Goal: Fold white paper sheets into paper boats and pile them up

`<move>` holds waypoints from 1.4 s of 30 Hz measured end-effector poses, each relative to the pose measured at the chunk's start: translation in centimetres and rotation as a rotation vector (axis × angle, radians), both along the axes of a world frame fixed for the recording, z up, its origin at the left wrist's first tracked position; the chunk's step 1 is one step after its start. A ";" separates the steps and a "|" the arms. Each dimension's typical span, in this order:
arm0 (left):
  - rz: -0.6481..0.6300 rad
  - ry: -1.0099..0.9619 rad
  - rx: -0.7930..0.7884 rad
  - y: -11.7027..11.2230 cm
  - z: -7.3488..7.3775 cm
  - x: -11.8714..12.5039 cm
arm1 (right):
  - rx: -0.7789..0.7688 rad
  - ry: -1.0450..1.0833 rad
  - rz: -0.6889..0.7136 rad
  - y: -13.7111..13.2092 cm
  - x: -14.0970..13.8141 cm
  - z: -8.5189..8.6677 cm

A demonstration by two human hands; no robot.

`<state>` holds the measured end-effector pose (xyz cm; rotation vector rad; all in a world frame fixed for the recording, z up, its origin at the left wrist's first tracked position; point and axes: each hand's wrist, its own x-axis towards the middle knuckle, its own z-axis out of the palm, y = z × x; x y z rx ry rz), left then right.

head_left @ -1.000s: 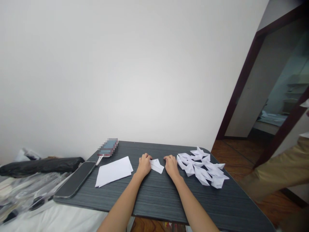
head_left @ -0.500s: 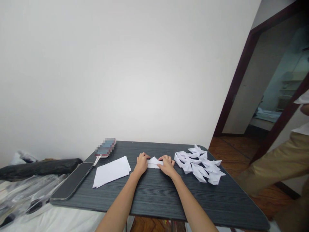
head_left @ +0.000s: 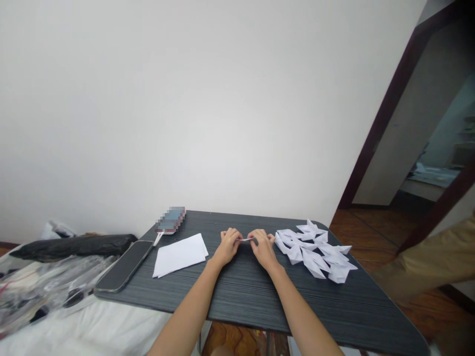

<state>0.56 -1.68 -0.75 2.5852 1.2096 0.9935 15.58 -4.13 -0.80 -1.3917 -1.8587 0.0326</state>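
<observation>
My left hand [head_left: 229,243] and my right hand [head_left: 262,244] are both closed in a pinch on a small folded white paper piece [head_left: 246,240], held edge-on just above the dark wood-grain table [head_left: 245,291]. Only a thin sliver of the paper shows between my fingertips. A stack of flat white paper sheets [head_left: 181,254] lies left of my left hand. A pile of several folded white paper shapes [head_left: 315,250] lies right of my right hand.
A dark phone [head_left: 125,265] lies face up near the table's left corner, with a blurred small box [head_left: 171,219] behind it. A black bag [head_left: 74,244] and clear plastic [head_left: 40,291] lie on a white surface at left. Another person's tan trouser leg [head_left: 430,269] is at right.
The folded paper was lying flat under my fingers; now both hands have lifted it and pinch it edge-on. The hands moved closer together. The person at right shifted away.
</observation>
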 end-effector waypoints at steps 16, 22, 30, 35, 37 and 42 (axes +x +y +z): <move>-0.052 -0.195 -0.232 1.9 -1.0 -1.1 | -0.137 0.092 0.126 2.5 1.8 -2.8; 0.026 -0.208 -0.190 2.2 -1.4 -0.7 | -0.199 0.136 0.055 3.3 1.9 -3.5; 0.046 -0.087 -0.122 2.7 -1.8 -0.6 | -0.180 0.027 -0.039 3.5 1.3 -3.9; 0.188 0.049 -0.168 2.5 -2.0 -0.1 | -0.163 -0.045 -0.158 2.9 0.7 -3.7; 0.229 0.078 -0.160 2.4 -2.1 0.1 | -0.132 -0.058 -0.178 2.6 0.5 -3.5; 0.225 0.059 -0.136 2.7 -2.6 -0.2 | -0.094 -0.098 -0.178 2.0 0.6 -3.1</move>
